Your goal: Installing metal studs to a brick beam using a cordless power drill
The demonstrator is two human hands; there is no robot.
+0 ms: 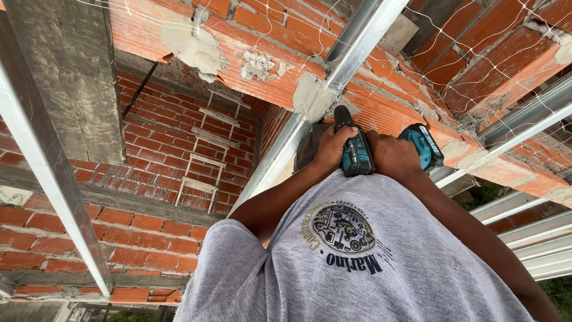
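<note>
Head view: two hands, left [333, 149] and right [392, 156], clasp one teal drill [357, 152] (overhead).

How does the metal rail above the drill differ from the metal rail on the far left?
The metal rail above the drill touches the brick ceiling and has mortar stuck on it. The metal rail on the far left stands apart from the wall, bare. Both hands grip the drill. Both rails are silver.

The picture is bright with soft, even daylight, and the shadows are weak. The metal rails [280, 155] shine pale with a little glare. Everything is sharp, but straight lines lean and stretch near the edges.
</note>
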